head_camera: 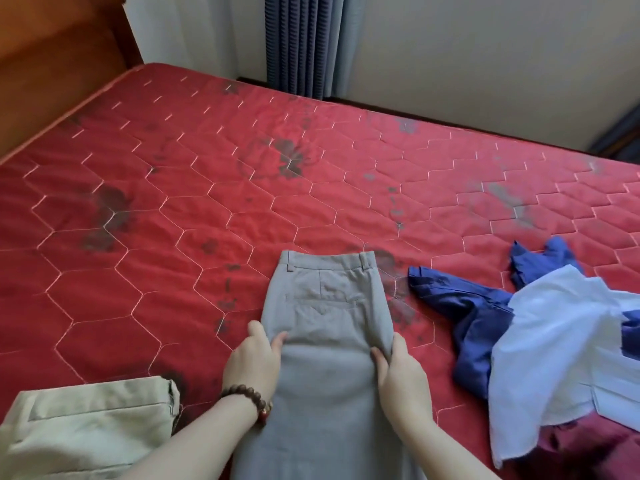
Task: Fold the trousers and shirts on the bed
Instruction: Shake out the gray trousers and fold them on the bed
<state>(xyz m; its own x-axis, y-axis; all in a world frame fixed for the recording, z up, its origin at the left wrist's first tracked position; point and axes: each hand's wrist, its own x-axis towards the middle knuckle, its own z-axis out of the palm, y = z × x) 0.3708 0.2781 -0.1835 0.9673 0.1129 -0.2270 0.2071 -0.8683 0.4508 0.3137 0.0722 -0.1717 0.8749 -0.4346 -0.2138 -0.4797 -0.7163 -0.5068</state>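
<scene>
On the near edge of the red quilted bed [207, 202], I saw the grey trousers [325, 323] lying flat, folded lengthwise, waistband pointing away from me and legs running off the bottom of the view. My left hand [254, 362], a beaded bracelet [247, 398] on its wrist, pinched the trousers' left edge, thumb on top; my right hand [401, 372] pinched the right edge likewise, the two hands apart with the cloth between them. Left of them lay folded beige trousers [86, 424]. To the right, a white shirt [557, 351] overlapped a crumpled blue garment [474, 317], with dark red cloth [588, 448] beneath.
</scene>
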